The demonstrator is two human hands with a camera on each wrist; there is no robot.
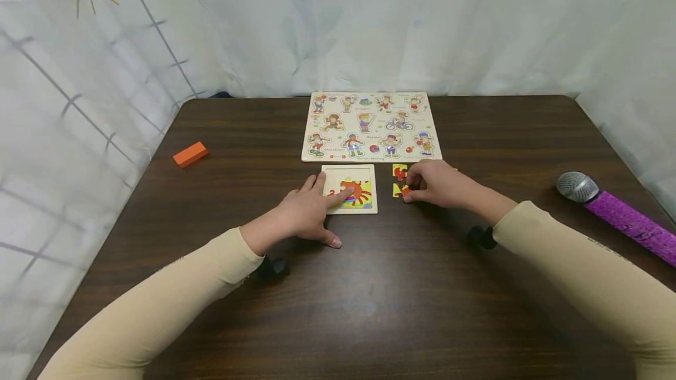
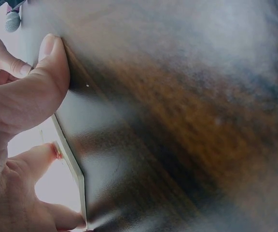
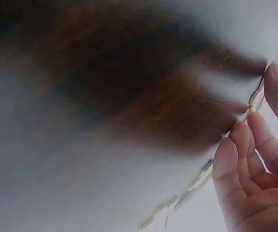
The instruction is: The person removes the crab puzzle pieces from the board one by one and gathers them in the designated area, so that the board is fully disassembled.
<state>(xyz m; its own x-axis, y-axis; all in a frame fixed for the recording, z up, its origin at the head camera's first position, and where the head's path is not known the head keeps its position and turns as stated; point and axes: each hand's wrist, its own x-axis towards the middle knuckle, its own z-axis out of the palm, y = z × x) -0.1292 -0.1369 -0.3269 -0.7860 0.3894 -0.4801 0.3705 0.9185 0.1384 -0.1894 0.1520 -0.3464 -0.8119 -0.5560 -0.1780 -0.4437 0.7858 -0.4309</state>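
My left hand [image 1: 305,213] lies spread over a small square puzzle tray [image 1: 374,192], its index finger touching the partly filled picture of a red animal. In the left wrist view the tray's edge [image 2: 70,153] runs under the fingers, with the thumb held apart from it. To the right of the tray, my right hand [image 1: 440,183] pinches a yellow and red puzzle piece [image 1: 397,191] between thumb and fingertips at the tabletop. Another puzzle piece [image 1: 399,170] lies just behind it. More piece edges [image 3: 165,208] show in the right wrist view; the hand hides part of them.
Behind the tray lies a large wooden puzzle board [image 1: 377,133] with several sports figures. An orange block [image 1: 191,155] sits at the left. On the right is a microphone [image 1: 607,207] with a purple glittery handle. A pale curtain [image 1: 359,28] hangs behind the dark table [image 1: 369,309].
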